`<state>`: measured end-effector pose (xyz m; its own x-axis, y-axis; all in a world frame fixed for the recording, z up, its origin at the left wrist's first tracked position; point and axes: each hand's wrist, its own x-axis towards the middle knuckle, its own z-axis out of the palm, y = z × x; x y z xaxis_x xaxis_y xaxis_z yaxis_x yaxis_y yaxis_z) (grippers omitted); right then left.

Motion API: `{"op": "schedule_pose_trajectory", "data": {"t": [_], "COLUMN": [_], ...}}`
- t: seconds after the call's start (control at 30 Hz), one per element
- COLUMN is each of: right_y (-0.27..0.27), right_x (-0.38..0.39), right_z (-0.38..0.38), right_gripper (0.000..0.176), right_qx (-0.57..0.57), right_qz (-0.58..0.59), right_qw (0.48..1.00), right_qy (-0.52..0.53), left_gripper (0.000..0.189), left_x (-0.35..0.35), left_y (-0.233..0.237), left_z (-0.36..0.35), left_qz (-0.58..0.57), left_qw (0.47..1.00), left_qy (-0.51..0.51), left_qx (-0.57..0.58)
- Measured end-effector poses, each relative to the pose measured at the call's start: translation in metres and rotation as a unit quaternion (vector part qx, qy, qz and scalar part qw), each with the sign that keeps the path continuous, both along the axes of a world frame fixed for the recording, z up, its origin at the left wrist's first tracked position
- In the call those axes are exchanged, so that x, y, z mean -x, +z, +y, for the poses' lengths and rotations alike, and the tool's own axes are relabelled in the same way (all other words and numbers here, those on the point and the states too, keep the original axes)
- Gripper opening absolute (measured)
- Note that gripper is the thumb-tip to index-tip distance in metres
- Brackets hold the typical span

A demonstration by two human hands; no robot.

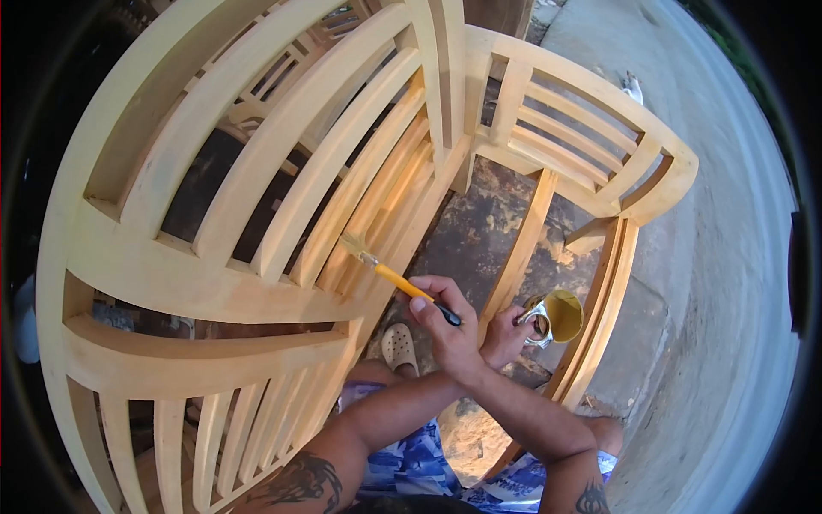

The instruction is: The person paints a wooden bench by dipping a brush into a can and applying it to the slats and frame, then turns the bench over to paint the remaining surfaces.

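Observation:
My right hand [443,321] is closed around the handle of a paintbrush [396,277], yellow with a black end. The brush's bristles rest against a wet-looking slat in the backrest of a wooden bench [197,283]. My forearms cross, the right one passing over the left. Beyond the crossing, my left hand [503,339] grips the handle of a metal mug [562,316]. The mug is tilted, with its mouth facing up toward me and a yellowish coating inside. Several lower slats near the brush look darker and glossier than the pale upper ones.
The bench's far armrest [565,128] stands at the upper right, and its open seat frame [522,248] runs below. A foot in a beige clog [399,346] is on the stained floor inside the frame. More wooden furniture shows behind the backrest. Pale concrete [711,283] lies to the right.

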<state>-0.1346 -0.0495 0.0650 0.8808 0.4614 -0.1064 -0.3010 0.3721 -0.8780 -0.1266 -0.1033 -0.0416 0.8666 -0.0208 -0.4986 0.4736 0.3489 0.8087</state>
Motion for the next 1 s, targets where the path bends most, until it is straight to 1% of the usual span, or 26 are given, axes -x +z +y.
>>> {"op": "schedule_pose_trajectory", "data": {"t": [0.07,0.17,0.23,0.27,0.3,0.33,0.4,0.43,0.5,0.53,0.6,0.67,0.7,0.77,0.8,0.9,0.97,1.0], "right_y": [0.005,0.019,0.022,0.023,0.024,0.025,0.015,0.012,0.005,0.003,0.017,0.031,0.04,0.056,0.062,0.065,0.057,0.053], "right_x": [0.022,-0.024,-0.063,-0.066,-0.066,-0.063,-0.02,0.006,0.043,0.047,0.041,0.003,-0.022,-0.074,-0.095,-0.129,-0.11,-0.087], "right_z": [-0.018,-0.02,-0.005,0.002,0.012,0.021,0.029,0.025,0.011,0.004,-0.017,-0.023,-0.021,-0.006,0.002,0.031,0.044,0.048], "right_gripper": [0.031,0.03,0.03,0.03,0.029,0.029,0.029,0.029,0.029,0.029,0.029,0.03,0.03,0.031,0.032,0.034,0.035,0.033], "right_qx": [0.012,0.012,0.015,0.026,0.037,0.048,0.056,0.064,0.041,0.025,-0.01,0.004,0.0,-0.011,-0.014,-0.004,0.017,0.022], "right_qz": [0.006,-0.016,-0.051,-0.049,-0.047,-0.046,-0.055,-0.057,-0.069,-0.047,-0.008,-0.001,-0.02,-0.055,-0.068,-0.079,-0.082,-0.079], "right_qw": [0.999,0.998,0.991,0.991,0.991,0.991,0.995,0.995,0.997,0.999,1.0,0.997,0.993,0.983,0.977,0.974,0.983,0.986], "right_qy": [0.034,-0.062,-0.121,-0.12,-0.119,-0.118,-0.07,-0.049,0.001,-0.004,-0.016,-0.079,-0.114,-0.175,-0.2,-0.214,-0.161,-0.148], "left_gripper": [0.024,0.022,0.022,0.022,0.023,0.024,0.024,0.025,0.024,0.024,0.023,0.022,0.021,0.02,0.02,0.019,0.02,0.02], "left_x": [0.003,0.007,0.007,0.008,0.006,0.004,0.001,0.002,0.0,0.0,0.002,0.003,0.002,0.007,0.005,0.004,0.0,-0.001], "left_y": [-0.002,-0.021,-0.062,-0.074,-0.055,-0.036,-0.01,-0.008,-0.004,-0.002,-0.003,-0.007,-0.019,-0.08,-0.078,-0.076,-0.089,-0.049], "left_z": [-0.002,-0.017,-0.021,-0.02,-0.016,-0.011,-0.002,-0.002,-0.002,-0.001,-0.003,-0.009,-0.014,-0.024,-0.023,-0.018,-0.018,-0.01], "left_qz": [-0.01,-0.016,-0.072,-0.101,-0.083,-0.058,-0.01,-0.01,-0.004,-0.001,-0.004,-0.017,-0.027,-0.101,-0.086,-0.031,0.013,0.007], "left_qw": [0.999,0.998,0.99,0.984,0.995,0.998,1.0,1.0,1.0,1.0,0.999,0.999,0.998,0.989,0.989,0.986,0.976,0.995], "left_qy": [0.014,0.053,0.054,0.053,0.028,0.017,-0.006,0.011,0.013,0.013,0.021,0.022,0.019,0.023,0.02,0.017,0.029,0.008], "left_qx": [0.031,0.04,0.108,0.14,0.054,0.036,0.001,0.017,0.017,0.017,0.024,0.044,0.059,0.103,0.116,0.164,0.216,0.101]}}
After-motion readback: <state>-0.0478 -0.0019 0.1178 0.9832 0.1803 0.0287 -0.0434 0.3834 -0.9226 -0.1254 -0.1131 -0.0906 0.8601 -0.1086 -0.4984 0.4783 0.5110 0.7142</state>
